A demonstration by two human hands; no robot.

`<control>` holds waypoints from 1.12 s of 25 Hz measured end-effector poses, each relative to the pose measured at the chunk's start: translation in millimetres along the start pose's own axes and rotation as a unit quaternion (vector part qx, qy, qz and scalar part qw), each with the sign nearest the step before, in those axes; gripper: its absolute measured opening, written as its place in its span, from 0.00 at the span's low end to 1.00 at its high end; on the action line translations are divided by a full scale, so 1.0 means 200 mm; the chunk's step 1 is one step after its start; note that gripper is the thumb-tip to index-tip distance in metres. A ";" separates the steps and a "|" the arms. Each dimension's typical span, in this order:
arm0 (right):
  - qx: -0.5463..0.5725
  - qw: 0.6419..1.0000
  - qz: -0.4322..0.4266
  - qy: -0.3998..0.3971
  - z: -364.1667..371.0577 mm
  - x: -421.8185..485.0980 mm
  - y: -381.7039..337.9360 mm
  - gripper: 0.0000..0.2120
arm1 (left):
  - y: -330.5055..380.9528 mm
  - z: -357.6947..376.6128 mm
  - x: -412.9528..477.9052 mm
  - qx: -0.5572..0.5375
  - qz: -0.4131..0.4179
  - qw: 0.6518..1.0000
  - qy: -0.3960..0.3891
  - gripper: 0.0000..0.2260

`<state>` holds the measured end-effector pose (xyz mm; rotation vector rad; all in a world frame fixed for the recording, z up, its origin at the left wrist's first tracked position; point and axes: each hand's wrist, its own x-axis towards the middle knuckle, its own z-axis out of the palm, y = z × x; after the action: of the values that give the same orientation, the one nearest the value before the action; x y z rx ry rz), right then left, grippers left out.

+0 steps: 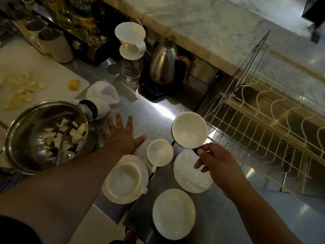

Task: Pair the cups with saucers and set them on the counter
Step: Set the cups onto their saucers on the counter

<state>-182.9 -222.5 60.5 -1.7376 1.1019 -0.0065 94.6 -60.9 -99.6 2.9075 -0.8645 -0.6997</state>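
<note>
My right hand (pixel 215 162) grips the dark handle of a white cup (pixel 189 130), held above the steel counter beside the dish rack. Under that hand lies a bare white saucer (pixel 189 176). Another bare saucer (pixel 173 213) sits nearer to me. A small white cup (pixel 160 152) rests on a saucer whose edge (pixel 140 152) shows to its left. A larger cup (pixel 124 180) stands on a saucer (pixel 112 196) at the left. My left hand (pixel 121 136) lies flat on the counter with fingers spread, just beyond the small cup, holding nothing.
A steel bowl (pixel 21 138) with cut pieces and a spoon sits at the left. Behind are paper filters (pixel 102 92), a white dripper on a glass server (pixel 131 41), and a steel kettle (pixel 163 64) on a dark base. A wire dish rack (pixel 263 120) fills the right.
</note>
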 end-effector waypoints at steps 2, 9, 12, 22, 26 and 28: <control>-0.007 1.000 0.004 -0.008 -0.06 -0.06 0.07 0.05 | 0.01 -0.01 0.00 0.004 -0.005 1.000 -0.010 0.49; -0.029 0.999 0.034 -0.030 -0.14 -0.15 0.30 0.06 | 0.03 -0.04 -0.02 0.010 -0.014 1.000 -0.026 0.48; -0.030 0.996 0.051 -0.059 -0.15 -0.15 0.38 0.07 | 0.03 -0.05 -0.02 0.010 -0.017 0.999 -0.037 0.49; -0.116 0.989 0.030 -0.091 -0.17 -0.12 0.51 0.06 | -0.01 0.01 0.03 0.007 -0.009 1.000 -0.018 0.51; -0.128 0.987 0.026 -0.096 -0.18 -0.09 0.52 0.05 | -0.01 0.01 0.03 0.007 -0.008 1.000 -0.017 0.52; -0.130 0.987 0.028 -0.094 -0.17 -0.08 0.52 0.05 | -0.01 0.00 0.03 0.006 -0.005 1.000 -0.021 0.53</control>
<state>-278.0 -242.2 6.8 -1.8936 1.0460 0.3431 99.0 -62.4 -102.0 2.9200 -0.8623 -0.7624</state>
